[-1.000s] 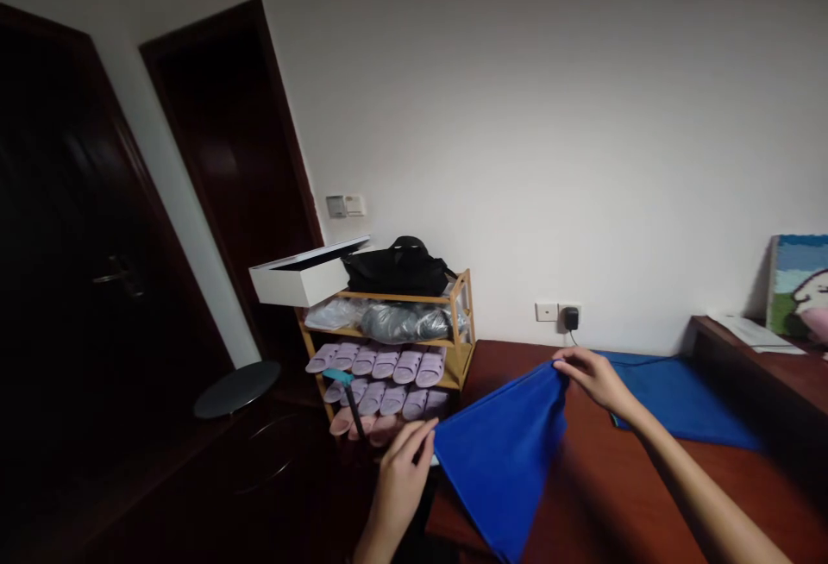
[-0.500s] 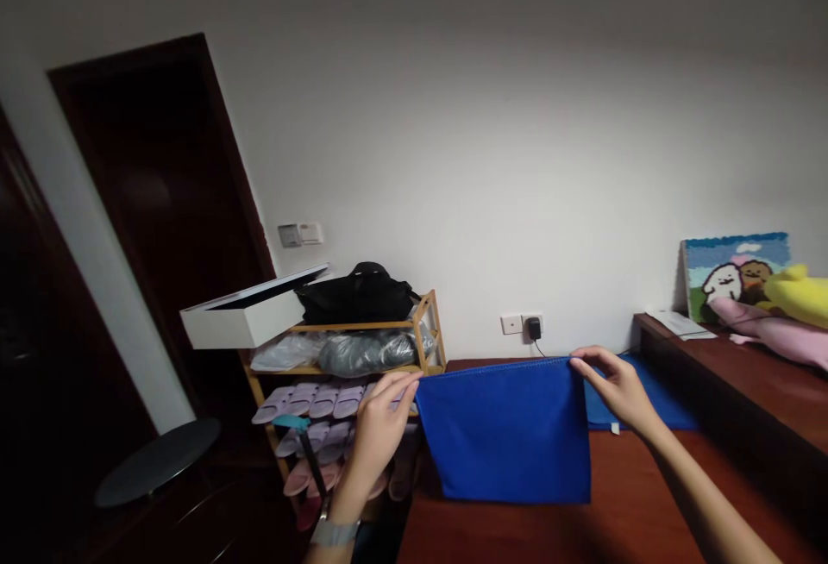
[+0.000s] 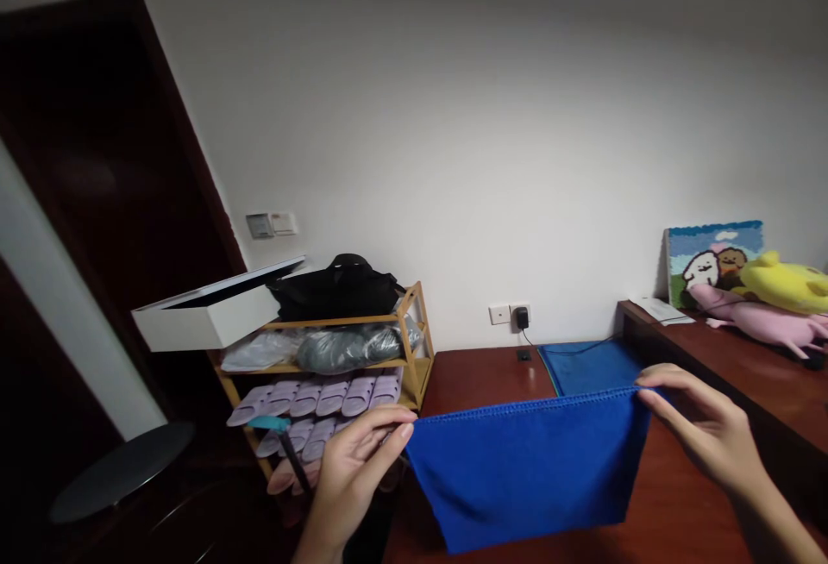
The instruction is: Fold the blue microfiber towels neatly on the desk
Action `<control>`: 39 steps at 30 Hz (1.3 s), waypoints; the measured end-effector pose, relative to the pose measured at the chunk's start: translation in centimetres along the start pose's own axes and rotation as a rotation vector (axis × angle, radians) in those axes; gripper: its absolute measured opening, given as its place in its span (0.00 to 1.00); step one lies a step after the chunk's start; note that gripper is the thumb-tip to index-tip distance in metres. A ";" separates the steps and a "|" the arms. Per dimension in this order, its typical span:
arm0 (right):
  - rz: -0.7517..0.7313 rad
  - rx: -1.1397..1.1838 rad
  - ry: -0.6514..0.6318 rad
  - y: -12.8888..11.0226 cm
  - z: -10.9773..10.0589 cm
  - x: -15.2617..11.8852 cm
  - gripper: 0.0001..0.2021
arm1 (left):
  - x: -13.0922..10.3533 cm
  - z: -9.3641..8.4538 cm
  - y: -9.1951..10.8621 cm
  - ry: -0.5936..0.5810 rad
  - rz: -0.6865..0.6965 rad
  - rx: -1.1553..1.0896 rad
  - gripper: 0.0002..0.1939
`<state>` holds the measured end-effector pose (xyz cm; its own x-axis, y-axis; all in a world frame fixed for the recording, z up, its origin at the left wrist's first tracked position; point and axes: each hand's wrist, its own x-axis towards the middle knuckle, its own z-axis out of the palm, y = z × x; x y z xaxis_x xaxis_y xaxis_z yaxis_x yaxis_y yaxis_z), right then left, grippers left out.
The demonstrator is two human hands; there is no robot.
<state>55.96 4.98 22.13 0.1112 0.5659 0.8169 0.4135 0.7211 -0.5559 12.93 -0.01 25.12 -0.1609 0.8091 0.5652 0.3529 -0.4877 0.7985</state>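
A blue cloth (image 3: pixel 530 465) hangs spread out above the reddish-brown table (image 3: pixel 686 495), its stitched top edge stretched between my hands. The thumb and fingers of my left hand (image 3: pixel 362 465) pinch its upper left corner. At the upper right corner, my right hand (image 3: pixel 702 426) grips the cloth between thumb and fingertips. Behind it, another blue cloth (image 3: pixel 588 366) lies flat on the table near the wall.
At the left, a wooden rack (image 3: pixel 414 357) holds slippers (image 3: pixel 333 396), a black bag (image 3: pixel 342 288) and an open white box (image 3: pixel 207 322). Plush toys (image 3: pixel 763 318) and a picture (image 3: pixel 718 258) stand on the raised ledge at right. A round stool (image 3: pixel 122 469) is lower left.
Both hands and the held cloth have come lower and nearer, and my right hand is further right. The view has shifted, showing more of the toys and the cloth on the table.
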 end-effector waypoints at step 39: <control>0.355 -0.706 -0.912 24.2 17.2 -16.8 0.29 | -11.4 14.4 -28.4 -0.478 -0.089 1.180 0.22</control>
<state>48.53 19.81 -7.65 -0.2428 0.9677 0.0681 0.9239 0.2520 -0.2880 18.02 9.36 -7.01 0.0337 0.9806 0.1930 0.9990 -0.0389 0.0229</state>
